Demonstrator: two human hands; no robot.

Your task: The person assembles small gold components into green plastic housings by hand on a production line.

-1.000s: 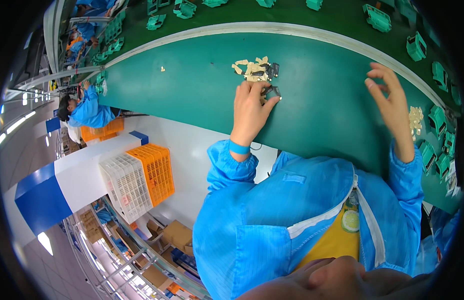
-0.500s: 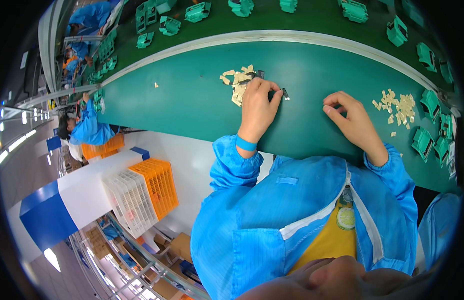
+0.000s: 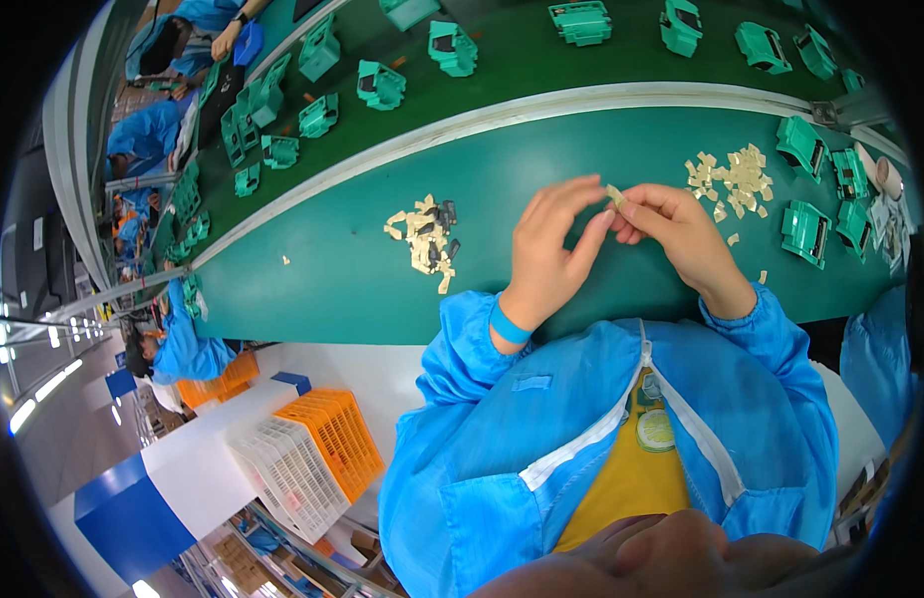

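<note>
Head view: so there's one small cream piece [image 3: 614, 195] held above the green bench [image 3: 332, 274], roughly midway between two piles. The right hand [image 3: 673, 234] has it pinched between thumb and forefinger, while the left hand [image 3: 546, 257] has its fingers parted with nothing I can see in them; can't tell if that thumb is actually touching the piece. I'd call the step in hand a two-handed fiddle with that one piece, and imo the next move calls for a light fingertip hold and the left fingers lined up on it, since it's tiny. Left of the hands is a heap of cream bits [image 3: 422, 249] with some black parts [image 3: 449, 213] mixed in, and toward the right end there's an all-cream pile [image 3: 743, 182], both straight on the surface, no tray under them. Green housings [image 3: 805, 231] sit past that, near the right end, and more green units [image 3: 579, 25] are beyond the white rail [image 3: 581, 98] on the far edge. Container-wise, off the near edge to the left, a white crate [image 3: 287, 468] stands against an orange crate [image 3: 342, 439], contents too hard to make out. There's also a blue bin [image 3: 248, 45] past the rail, inside not readable either.
</note>
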